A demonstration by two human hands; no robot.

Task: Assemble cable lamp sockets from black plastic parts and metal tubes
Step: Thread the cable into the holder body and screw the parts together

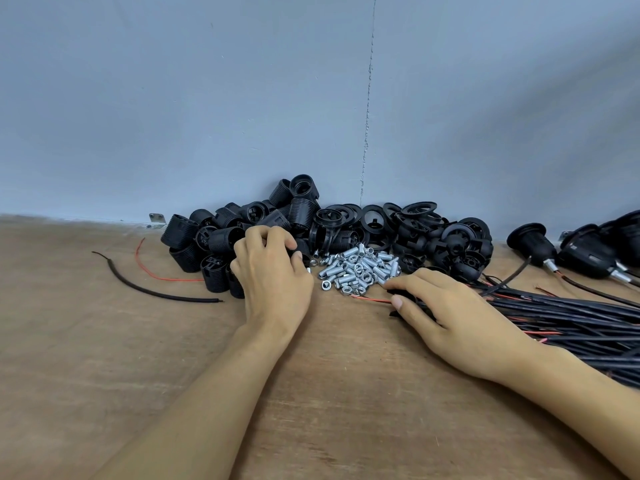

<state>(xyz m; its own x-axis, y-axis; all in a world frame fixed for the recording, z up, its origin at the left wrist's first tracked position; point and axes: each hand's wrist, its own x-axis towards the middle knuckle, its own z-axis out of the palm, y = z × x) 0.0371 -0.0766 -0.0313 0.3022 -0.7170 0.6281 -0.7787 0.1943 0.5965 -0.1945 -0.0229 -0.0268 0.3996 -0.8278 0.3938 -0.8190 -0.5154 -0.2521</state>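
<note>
Right hand (460,317) around left-pointing cable (406,295)

Bright, diffuse, even. Soft faint shadows on table (104,341). Darker shading across wall (207,98) at upper right. Wide-angle bowing toward edges. Slightly soft overall.

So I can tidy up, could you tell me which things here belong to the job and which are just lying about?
For the job: black ribbed plastic socket shells, black plastic rings, silver threaded metal tubes, bundled black cables, finished black sockets.
Lying about: curved black cable offcut, loose red wire, small metal wall bracket.
</note>
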